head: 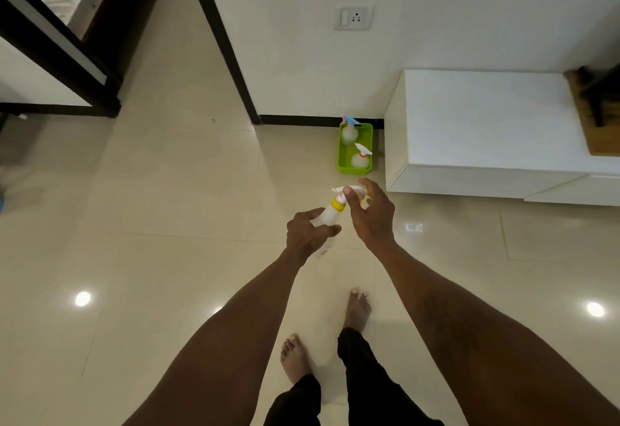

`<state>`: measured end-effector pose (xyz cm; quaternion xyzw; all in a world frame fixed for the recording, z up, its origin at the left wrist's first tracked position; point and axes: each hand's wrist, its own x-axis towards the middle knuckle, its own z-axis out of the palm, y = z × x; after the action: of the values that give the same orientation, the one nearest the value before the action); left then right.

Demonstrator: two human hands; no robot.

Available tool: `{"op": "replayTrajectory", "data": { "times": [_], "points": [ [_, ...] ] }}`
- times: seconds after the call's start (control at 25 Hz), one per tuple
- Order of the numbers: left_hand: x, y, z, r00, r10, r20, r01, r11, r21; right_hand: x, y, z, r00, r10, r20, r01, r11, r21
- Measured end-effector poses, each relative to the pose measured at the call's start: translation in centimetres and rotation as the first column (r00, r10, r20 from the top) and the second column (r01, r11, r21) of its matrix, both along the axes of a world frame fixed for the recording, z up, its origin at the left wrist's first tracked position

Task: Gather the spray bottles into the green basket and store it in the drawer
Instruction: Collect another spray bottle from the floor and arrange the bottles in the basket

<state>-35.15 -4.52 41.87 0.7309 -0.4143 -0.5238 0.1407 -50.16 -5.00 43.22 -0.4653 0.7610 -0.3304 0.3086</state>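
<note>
Here I had both hands out in front of me over the tiled floor (174, 190), sharing one white spray bottle (330, 212) with a yellow collar. My left hand (310, 232) was wrapped around the bottle's body, fingers and thumb closed on it, while my right hand (370, 214) sat at the nozzle end, thumb and fingers loosely curled about the white trigger head; I could not tell how firmly it pinched. The bottle lay tilted, its head pointing toward one o'clock. Further off at about twelve o'clock from the hands, the green basket (345, 167) stood on the floor, just beside the white cabinet (486, 117) and close to the dark skirting of the wall (302, 56). Two more spray bottles stood upright in it: one with a blue and pink head (349, 130) at the far end, one with a white head (360, 157) at the near end. My bare feet (359, 308) showed at six o'clock.
</note>
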Motion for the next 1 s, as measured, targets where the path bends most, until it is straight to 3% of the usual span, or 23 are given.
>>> {"op": "replayTrajectory", "data": {
  "times": [0.36,0.64,0.76,0.84,1.0],
  "points": [
    [-4.7,-8.3,-2.0,0.987,0.034,0.155,-0.026,0.998,-0.054,-5.1,-10.3,-1.0,0.951,0.147,-0.27,-0.127,0.988,0.092],
    [-4.1,-14.9,-4.7,0.959,-0.104,0.262,0.129,0.989,-0.077,-3.4,-17.8,-2.7,0.916,0.051,-0.399,0.051,0.969,0.24],
    [-3.9,-18.0,-5.4,0.974,-0.119,0.195,0.131,0.99,-0.047,-3.0,-22.1,-2.9,0.955,-0.048,-0.292,0.139,0.943,0.301],
    [-3.3,-19.9,-5.8,0.994,-0.065,0.09,0.064,0.998,0.018,-2.7,-24.4,-2.8,0.981,-0.016,-0.194,0.074,0.951,0.299],
    [-2.1,-24.9,-5.8,0.981,-0.069,-0.179,0.088,0.991,0.099,-2.0,-26.4,-2.0,0.979,0.188,0.081,-0.192,0.98,0.046]
  ]
}}
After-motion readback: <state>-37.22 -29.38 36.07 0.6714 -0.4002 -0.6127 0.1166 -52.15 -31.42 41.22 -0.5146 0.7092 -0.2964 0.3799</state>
